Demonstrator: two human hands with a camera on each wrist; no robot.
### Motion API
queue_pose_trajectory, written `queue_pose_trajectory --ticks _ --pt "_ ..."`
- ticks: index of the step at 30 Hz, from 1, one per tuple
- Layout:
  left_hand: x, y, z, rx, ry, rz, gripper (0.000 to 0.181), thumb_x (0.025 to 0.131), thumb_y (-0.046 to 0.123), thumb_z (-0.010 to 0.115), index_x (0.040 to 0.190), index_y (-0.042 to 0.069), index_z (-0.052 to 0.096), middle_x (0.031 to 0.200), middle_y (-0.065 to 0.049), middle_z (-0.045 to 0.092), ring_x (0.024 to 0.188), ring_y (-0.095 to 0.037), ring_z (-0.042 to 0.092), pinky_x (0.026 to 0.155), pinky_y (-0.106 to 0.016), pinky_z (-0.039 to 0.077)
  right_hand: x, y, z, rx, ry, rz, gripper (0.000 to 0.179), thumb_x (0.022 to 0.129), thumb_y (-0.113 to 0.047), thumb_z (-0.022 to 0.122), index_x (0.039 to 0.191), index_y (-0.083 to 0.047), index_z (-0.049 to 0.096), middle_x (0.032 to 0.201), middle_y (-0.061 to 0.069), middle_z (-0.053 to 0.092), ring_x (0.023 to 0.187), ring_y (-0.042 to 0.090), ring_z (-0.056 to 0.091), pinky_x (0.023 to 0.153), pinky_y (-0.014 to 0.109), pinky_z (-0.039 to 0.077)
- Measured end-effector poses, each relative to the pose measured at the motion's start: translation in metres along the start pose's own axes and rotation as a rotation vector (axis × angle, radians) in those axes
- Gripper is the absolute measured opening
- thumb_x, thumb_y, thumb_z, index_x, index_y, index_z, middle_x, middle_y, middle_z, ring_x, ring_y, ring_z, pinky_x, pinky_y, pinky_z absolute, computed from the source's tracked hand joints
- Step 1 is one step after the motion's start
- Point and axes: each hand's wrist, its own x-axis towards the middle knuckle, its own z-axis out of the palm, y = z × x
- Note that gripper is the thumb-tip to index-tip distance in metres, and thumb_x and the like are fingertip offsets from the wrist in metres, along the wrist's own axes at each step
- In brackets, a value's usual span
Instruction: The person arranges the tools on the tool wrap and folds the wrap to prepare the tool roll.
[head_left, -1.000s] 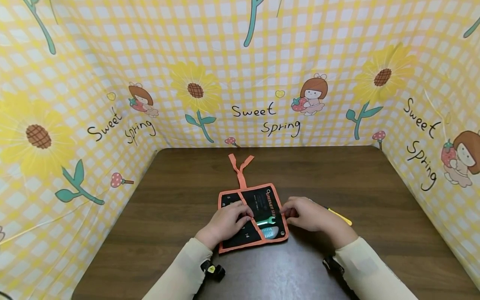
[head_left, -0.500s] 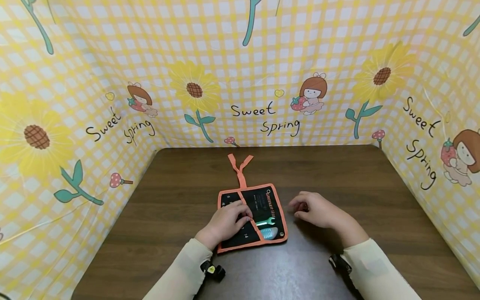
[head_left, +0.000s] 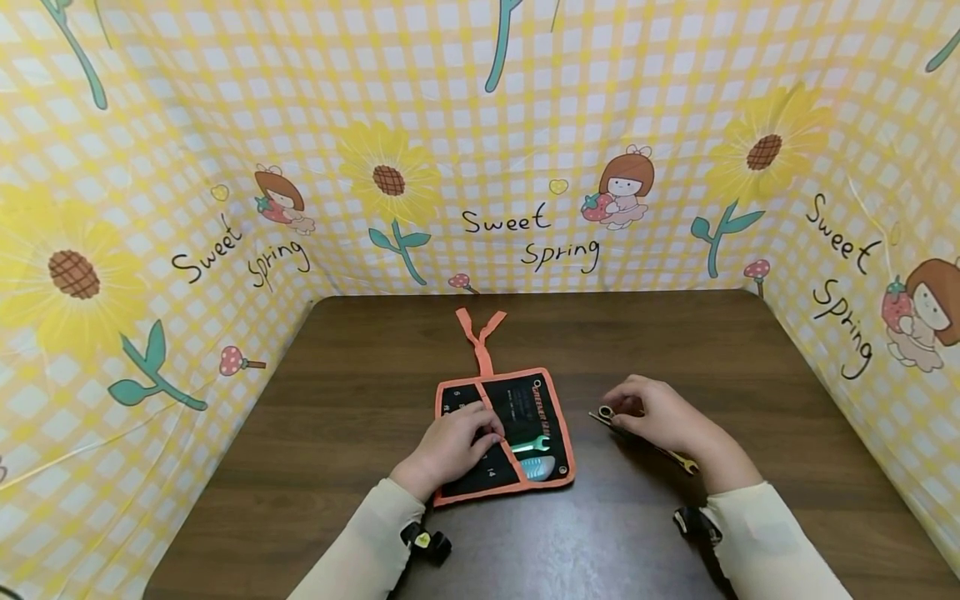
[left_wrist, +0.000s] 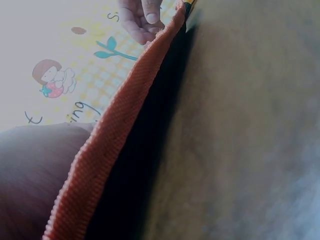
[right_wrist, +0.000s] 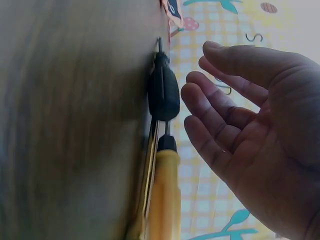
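A black tool pouch (head_left: pixel 525 408) with orange trim lies flat on the table. Its slanted pocket holds a wrench (head_left: pixel 532 445), whose open end sticks out, and beside it shows a light blue object (head_left: pixel 537 467). My left hand (head_left: pixel 453 442) rests on the pouch, thumb and fingertips pinching the orange pocket edge. To the right, my right hand (head_left: pixel 663 417) hovers over loose tools, fingers loosely bent and holding nothing. Under it lies a combination wrench (head_left: pixel 687 464), partly hidden. The right wrist view also shows a stubby black screwdriver (right_wrist: pixel 164 92) and a yellow-handled screwdriver (right_wrist: pixel 166 195).
An orange tie strap (head_left: pixel 482 354) runs from the pouch's far edge toward the back of the brown table (head_left: pixel 337 358). A yellow checked cloth (head_left: pixel 510 150) with printed flowers hangs around the back and both sides.
My right hand has moved right, from the pouch's right edge to over the loose tools, and the wrench there has come into sight. My left hand has stayed on the pouch.
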Motion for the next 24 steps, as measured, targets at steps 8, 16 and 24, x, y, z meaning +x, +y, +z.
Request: queue_pose_trajectory --ticks 8,16,24 --pt "-0.001 -0.001 0.003 0.009 0.000 -0.008 0.005 0.105 0.035 0.067 0.103 0.032 0.071 0.101 0.018 0.059 0.087 -0.002 0.058 0.080 -0.032 0.054 -0.009 0.012 -0.008 0.007 0.046 -0.006 0.027 0.093 -0.004 0.078 0.119 -0.005 0.074 0.111 0.007 0.069 0.103 0.027 0.069 0.087 0.049 0.055" --pt "-0.001 -0.001 0.003 0.007 -0.012 -0.023 0.004 0.105 0.033 0.067 0.102 0.033 0.071 0.102 0.017 0.059 0.088 -0.003 0.058 0.081 -0.032 0.053 -0.018 0.026 -0.014 0.018 0.083 0.019 0.027 0.092 -0.005 0.080 0.119 -0.004 0.075 0.111 0.006 0.072 0.102 0.027 0.070 0.087 0.044 0.056" --pt "-0.002 -0.002 0.003 0.009 0.000 -0.017 0.003 0.104 0.031 0.069 0.102 0.032 0.071 0.100 0.017 0.059 0.087 -0.003 0.058 0.079 -0.031 0.053 -0.026 0.033 -0.024 0.028 0.059 0.069 0.028 0.092 -0.007 0.080 0.118 -0.002 0.074 0.108 0.007 0.072 0.095 0.021 0.069 0.082 0.037 0.056"
